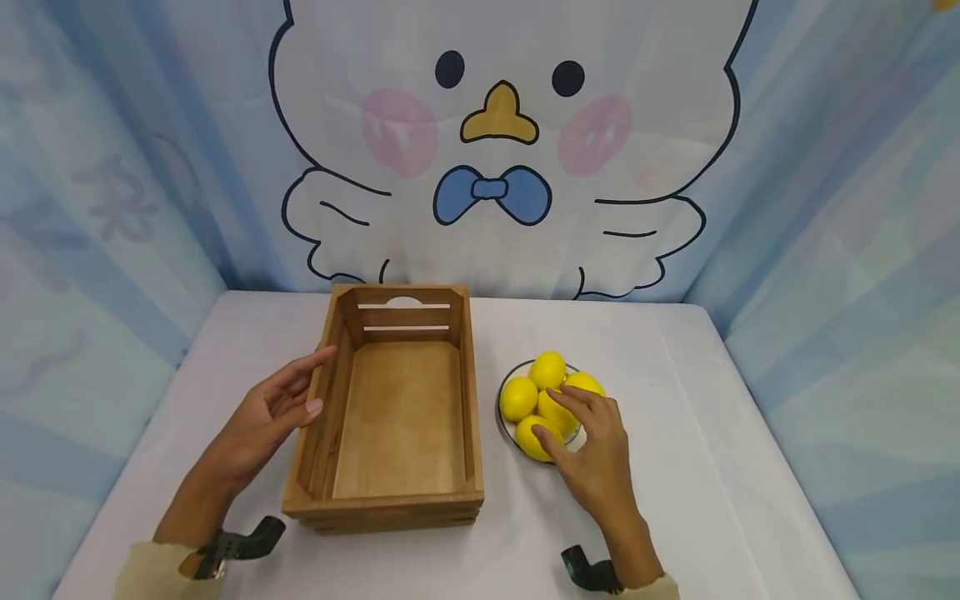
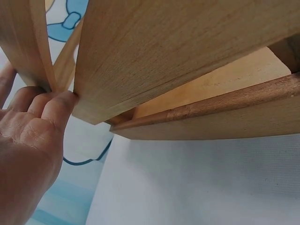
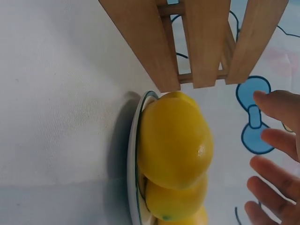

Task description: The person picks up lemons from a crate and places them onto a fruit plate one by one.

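A wooden slatted crate (image 1: 397, 504) stands on the table with its inside bare. My left hand (image 1: 258, 425) rests at the crate's left side, with the index finger and thumb at the rim. In the left wrist view, the left hand's fingertips (image 2: 63, 105) touch the side slats. Several yellow lemons (image 1: 518, 398) are heaped on a white plate (image 1: 504, 425) with a dark rim. Over them hovers my right hand (image 1: 603, 450), thumb and fingers spread apart around nothing. The right wrist view shows the right hand's fingers (image 3: 276, 176) apart from the nearest lemon (image 3: 176, 140).
A white cloth covers the table (image 1: 697, 467). Behind it hangs a curtain (image 1: 495, 250) with a cartoon bird wearing a blue bow tie. Pale blue curtains (image 1: 847, 292) close in both sides. The plate sits just right of the crate.
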The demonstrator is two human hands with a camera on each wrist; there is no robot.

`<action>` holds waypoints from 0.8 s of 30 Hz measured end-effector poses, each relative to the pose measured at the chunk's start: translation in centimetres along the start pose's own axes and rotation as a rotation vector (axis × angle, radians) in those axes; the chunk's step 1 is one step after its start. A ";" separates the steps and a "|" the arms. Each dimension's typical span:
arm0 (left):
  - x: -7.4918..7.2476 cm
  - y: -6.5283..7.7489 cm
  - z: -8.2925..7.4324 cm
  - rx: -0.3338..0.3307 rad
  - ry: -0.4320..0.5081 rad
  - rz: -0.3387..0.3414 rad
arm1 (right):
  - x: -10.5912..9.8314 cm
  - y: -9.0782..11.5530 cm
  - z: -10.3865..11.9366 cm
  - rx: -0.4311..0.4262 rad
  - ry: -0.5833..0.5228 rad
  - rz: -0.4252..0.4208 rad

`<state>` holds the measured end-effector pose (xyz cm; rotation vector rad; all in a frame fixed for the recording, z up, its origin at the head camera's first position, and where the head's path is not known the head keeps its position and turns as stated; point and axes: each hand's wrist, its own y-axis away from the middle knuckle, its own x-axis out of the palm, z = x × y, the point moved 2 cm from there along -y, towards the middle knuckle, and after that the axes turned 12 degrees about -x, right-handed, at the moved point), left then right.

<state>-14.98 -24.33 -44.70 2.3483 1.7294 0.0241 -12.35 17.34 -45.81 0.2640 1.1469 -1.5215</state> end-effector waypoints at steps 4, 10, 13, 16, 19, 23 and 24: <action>-0.2 -0.2 -0.1 -0.006 -0.027 -0.011 | 0.2 -0.3 0.1 -0.003 -0.023 0.002; -0.5 -0.2 -0.1 0.005 -0.031 -0.003 | 0.3 -0.7 0.1 0.000 -0.002 0.039; -0.6 -0.1 -0.3 0.003 -0.069 -0.006 | 0.3 -1.0 0.0 0.010 0.017 0.075; -0.6 0.3 -0.7 -0.009 -0.200 -0.033 | 0.3 -1.5 0.1 0.022 0.026 0.125; -0.8 0.9 -1.8 -0.016 -0.391 -0.075 | 0.2 -2.0 0.3 0.010 0.027 0.166; -0.8 1.9 -4.6 0.013 -0.630 -0.180 | -0.1 -3.1 0.7 -0.057 0.075 0.191; -0.7 2.1 -5.5 0.022 -0.683 -0.215 | -0.2 -3.5 0.7 -0.072 0.091 0.194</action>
